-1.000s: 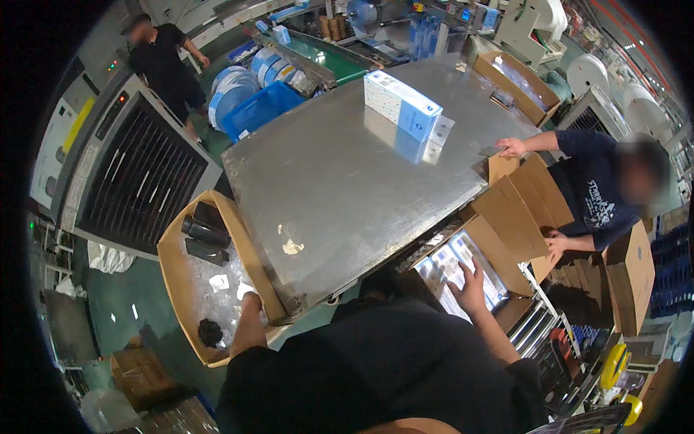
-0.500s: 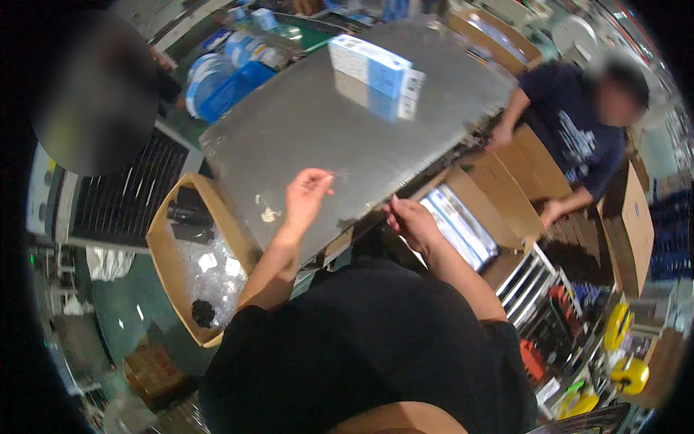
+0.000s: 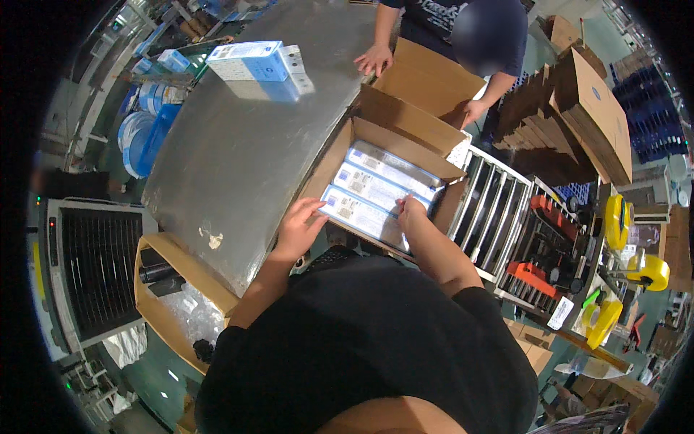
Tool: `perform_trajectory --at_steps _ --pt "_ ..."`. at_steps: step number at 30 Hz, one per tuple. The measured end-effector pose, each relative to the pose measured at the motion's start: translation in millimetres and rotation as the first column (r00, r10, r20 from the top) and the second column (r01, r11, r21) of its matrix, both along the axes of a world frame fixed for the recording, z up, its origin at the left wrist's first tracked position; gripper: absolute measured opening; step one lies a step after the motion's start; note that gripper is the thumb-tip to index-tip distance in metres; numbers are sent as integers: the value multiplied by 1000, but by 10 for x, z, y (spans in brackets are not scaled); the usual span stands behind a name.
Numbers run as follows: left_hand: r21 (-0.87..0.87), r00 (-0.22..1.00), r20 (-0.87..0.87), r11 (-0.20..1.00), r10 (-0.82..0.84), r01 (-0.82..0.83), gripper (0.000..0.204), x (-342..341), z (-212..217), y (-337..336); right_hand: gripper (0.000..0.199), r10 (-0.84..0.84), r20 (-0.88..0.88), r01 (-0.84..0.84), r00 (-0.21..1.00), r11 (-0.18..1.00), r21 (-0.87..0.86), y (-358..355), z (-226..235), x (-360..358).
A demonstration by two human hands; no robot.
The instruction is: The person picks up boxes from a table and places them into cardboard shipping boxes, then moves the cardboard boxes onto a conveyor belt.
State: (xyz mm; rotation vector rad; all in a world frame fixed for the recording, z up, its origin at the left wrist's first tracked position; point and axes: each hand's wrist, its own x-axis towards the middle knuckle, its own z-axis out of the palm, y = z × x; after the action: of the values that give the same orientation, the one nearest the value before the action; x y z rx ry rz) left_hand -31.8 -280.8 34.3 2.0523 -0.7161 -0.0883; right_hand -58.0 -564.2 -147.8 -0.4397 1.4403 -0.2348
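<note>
Steel table [image 3: 246, 145]; left hand [image 3: 298, 230], right hand [image 3: 410, 214] flat, open on glossy packs [image 3: 359, 213] in cardboard box [image 3: 405, 123].

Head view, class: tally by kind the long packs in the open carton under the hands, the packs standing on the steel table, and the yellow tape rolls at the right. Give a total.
Long packs in the open carton: 3
Packs standing on the steel table: 1
Yellow tape rolls: 3
Total: 7

packs [image 3: 376, 189] in carton [image 3: 405, 119], carton right of table [image 3: 238, 152]
</note>
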Motion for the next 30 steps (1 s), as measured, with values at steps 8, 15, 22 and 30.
perform_trajectory --at_steps 8,15,22,30 --pt "222 994 -112 975 7 19 65 374 -150 219 23 330 199 -349 923 935 66 64 651 -84" --pt "493 756 -281 587 -591 642 114 964 -229 -366 54 462 -380 -577 802 433 -692 -210 1086 -687" --pt "602 750 -405 465 -523 649 94 1519 -723 -1055 54 229 -869 -616 438 -627 -476 -335 1149 39" --pt "396 948 -314 900 -54 182 84 937 -1537 -507 75 372 -924 -742 -92 -645 -186 217 614 -893"
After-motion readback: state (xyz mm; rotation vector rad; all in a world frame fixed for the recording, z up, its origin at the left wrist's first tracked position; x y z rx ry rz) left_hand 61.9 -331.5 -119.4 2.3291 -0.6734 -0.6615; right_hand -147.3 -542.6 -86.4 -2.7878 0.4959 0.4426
